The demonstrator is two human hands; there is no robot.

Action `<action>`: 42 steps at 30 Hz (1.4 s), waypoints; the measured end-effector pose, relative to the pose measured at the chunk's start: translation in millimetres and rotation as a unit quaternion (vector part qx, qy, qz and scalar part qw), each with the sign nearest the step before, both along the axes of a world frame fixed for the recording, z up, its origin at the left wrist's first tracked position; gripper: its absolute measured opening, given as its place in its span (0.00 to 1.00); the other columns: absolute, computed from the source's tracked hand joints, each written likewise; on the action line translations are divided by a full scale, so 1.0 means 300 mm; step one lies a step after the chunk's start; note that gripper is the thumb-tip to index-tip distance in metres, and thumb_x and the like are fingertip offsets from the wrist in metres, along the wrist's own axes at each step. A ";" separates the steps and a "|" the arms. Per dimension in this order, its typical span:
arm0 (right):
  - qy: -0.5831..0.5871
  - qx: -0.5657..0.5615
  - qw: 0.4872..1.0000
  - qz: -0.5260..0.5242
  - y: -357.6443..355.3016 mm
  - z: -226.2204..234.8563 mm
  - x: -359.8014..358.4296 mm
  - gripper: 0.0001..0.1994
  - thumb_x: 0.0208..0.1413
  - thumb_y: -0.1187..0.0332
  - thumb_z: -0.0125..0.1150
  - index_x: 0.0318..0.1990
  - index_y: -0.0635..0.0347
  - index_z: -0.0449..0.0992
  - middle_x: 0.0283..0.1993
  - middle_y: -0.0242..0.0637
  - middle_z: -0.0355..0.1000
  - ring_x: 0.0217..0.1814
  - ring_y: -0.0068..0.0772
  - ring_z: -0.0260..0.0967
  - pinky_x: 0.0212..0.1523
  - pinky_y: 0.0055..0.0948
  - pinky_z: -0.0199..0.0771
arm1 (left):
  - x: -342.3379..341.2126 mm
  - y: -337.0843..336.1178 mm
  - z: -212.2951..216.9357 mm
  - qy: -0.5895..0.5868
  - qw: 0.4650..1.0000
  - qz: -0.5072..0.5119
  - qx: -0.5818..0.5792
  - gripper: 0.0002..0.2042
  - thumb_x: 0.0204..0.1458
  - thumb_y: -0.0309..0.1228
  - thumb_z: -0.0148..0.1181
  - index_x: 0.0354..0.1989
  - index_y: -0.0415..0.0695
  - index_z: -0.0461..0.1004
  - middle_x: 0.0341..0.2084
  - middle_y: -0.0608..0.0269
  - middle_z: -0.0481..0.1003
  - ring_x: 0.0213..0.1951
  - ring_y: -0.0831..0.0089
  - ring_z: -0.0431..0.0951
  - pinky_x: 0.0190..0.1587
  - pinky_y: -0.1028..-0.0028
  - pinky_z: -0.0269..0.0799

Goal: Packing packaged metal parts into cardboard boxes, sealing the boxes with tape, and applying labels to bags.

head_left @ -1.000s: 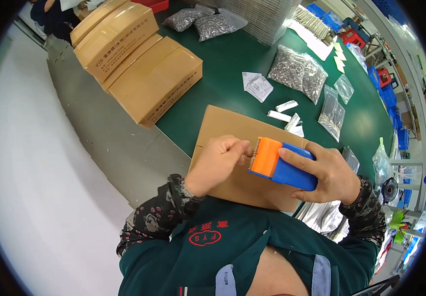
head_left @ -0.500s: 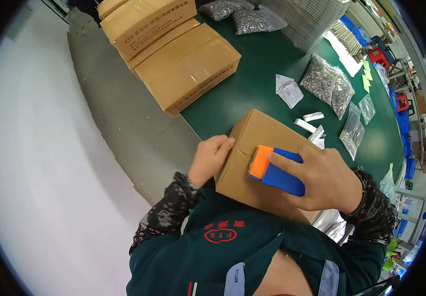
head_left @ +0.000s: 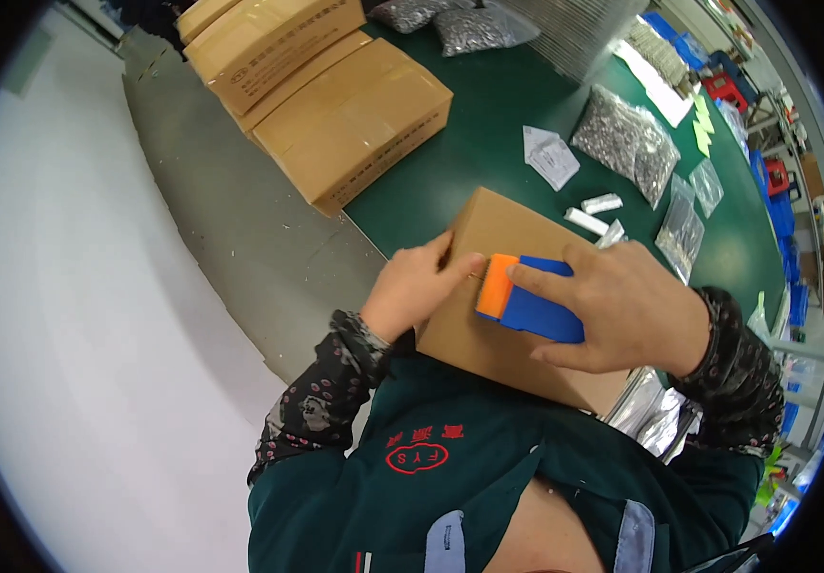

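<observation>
The cardboard box (head_left: 502, 306) sits at the centre of the frame, on the near edge of the green table (head_left: 469, 143) and against the person's chest; on its top lies a blue tape dispenser with an orange end (head_left: 526, 301), the orange end pointing left. The right hand (head_left: 622, 310) lies flat over the dispenser's blue body, fingers wrapped closed about it, forearm entering from the lower right in a dark patterned sleeve; the left hand (head_left: 417, 286) grips the box's left edge, fingers curled over the top with the tips just beside the orange end.

Toward the upper left, three larger brown cartons (head_left: 335, 86) stand side by side on the table's edge, one bearing a red printed label; right of centre above the box lie small white packets (head_left: 550, 158) and clear bags of small grey parts (head_left: 627, 143); more such bags sit at the top.

Grey floor (head_left: 230, 210) fills the left; blue bins (head_left: 775, 201) line the far right.
</observation>
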State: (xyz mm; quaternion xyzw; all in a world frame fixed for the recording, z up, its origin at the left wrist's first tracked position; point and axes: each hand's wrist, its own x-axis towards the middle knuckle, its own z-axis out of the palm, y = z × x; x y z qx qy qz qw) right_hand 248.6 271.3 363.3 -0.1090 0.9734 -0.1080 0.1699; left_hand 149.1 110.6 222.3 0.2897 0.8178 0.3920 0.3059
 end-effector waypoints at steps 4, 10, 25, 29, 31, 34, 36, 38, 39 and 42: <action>-0.038 -0.004 0.999 0.003 0.040 0.004 0.028 0.25 0.37 0.56 0.61 0.47 0.50 0.69 0.24 0.46 0.66 0.22 0.46 0.67 0.23 0.36 0.67 | -0.007 0.000 0.005 -0.055 0.995 0.009 0.077 0.23 0.47 0.42 0.55 0.42 0.33 0.69 0.29 0.47 0.75 0.33 0.61 0.76 0.37 0.73 0.70; -0.048 0.036 0.995 -0.076 0.184 0.038 0.303 0.27 0.30 0.59 0.62 0.45 0.50 0.71 0.24 0.42 0.64 0.21 0.43 0.65 0.23 0.36 0.66 | -0.014 -0.002 0.022 -0.090 0.993 0.005 0.070 0.20 0.48 0.36 0.56 0.43 0.32 0.68 0.32 0.55 0.75 0.34 0.76 0.74 0.38 0.78 0.68; 0.043 0.022 0.984 -0.173 0.279 -0.235 0.645 0.27 0.30 0.62 0.63 0.45 0.57 0.69 0.25 0.40 0.64 0.23 0.40 0.67 0.21 0.33 0.66 | 0.005 -0.007 0.017 -0.094 0.994 0.041 0.038 0.21 0.54 0.41 0.48 0.43 0.33 0.68 0.37 0.63 0.71 0.39 0.78 0.68 0.44 0.80 0.61; -0.045 0.043 0.995 -0.078 0.252 -0.374 0.626 0.28 0.31 0.63 0.63 0.44 0.64 0.67 0.26 0.40 0.63 0.26 0.39 0.67 0.22 0.33 0.66 | 0.021 -0.018 0.036 -0.113 0.992 0.045 0.038 0.21 0.54 0.41 0.47 0.46 0.34 0.65 0.40 0.62 0.69 0.42 0.77 0.67 0.46 0.79 0.60; -0.064 -0.013 0.985 -0.160 0.273 -0.350 0.626 0.26 0.31 0.64 0.63 0.43 0.61 0.68 0.28 0.42 0.64 0.26 0.40 0.67 0.23 0.35 0.67 | 0.042 -0.026 0.031 -0.095 0.993 0.047 0.053 0.21 0.54 0.42 0.47 0.48 0.35 0.64 0.42 0.62 0.68 0.42 0.77 0.67 0.46 0.79 0.60; 0.176 0.008 0.930 -0.322 0.302 -0.305 0.619 0.26 0.32 0.65 0.61 0.45 0.60 0.68 0.28 0.42 0.65 0.26 0.41 0.67 0.24 0.35 0.67 | 0.086 -0.059 0.059 -0.090 0.991 0.087 0.046 0.19 0.56 0.40 0.43 0.50 0.39 0.61 0.41 0.65 0.68 0.41 0.77 0.67 0.42 0.78 0.63; 0.205 0.010 0.917 -0.342 0.318 -0.311 0.616 0.26 0.32 0.64 0.61 0.45 0.58 0.68 0.28 0.42 0.65 0.26 0.42 0.67 0.24 0.36 0.67 | 0.115 -0.059 0.103 -0.171 0.969 0.172 -0.049 0.23 0.55 0.38 0.41 0.56 0.36 0.53 0.50 0.60 0.62 0.50 0.70 0.62 0.52 0.72 0.57; 0.225 0.010 0.896 -0.384 0.312 -0.301 0.619 0.26 0.32 0.65 0.61 0.47 0.52 0.68 0.28 0.42 0.64 0.25 0.43 0.66 0.24 0.37 0.66 | 0.123 -0.059 0.117 -0.129 0.975 0.177 -0.032 0.23 0.55 0.35 0.42 0.56 0.37 0.51 0.51 0.60 0.60 0.52 0.69 0.60 0.53 0.69 0.57; 0.231 0.014 0.894 -0.385 0.303 -0.291 0.647 0.26 0.32 0.65 0.61 0.47 0.52 0.68 0.28 0.42 0.64 0.25 0.43 0.66 0.24 0.37 0.66 | 0.118 -0.056 0.121 -0.093 0.979 0.181 -0.020 0.23 0.54 0.33 0.42 0.57 0.38 0.50 0.53 0.59 0.58 0.54 0.68 0.58 0.53 0.67 0.56; 0.292 0.017 0.844 -0.449 0.256 -0.266 0.709 0.28 0.30 0.66 0.61 0.48 0.49 0.69 0.27 0.41 0.63 0.24 0.43 0.65 0.23 0.36 0.66 | 0.065 -0.016 0.136 0.076 0.990 0.080 0.093 0.21 0.53 0.28 0.45 0.56 0.40 0.53 0.54 0.57 0.57 0.55 0.69 0.57 0.52 0.67 0.58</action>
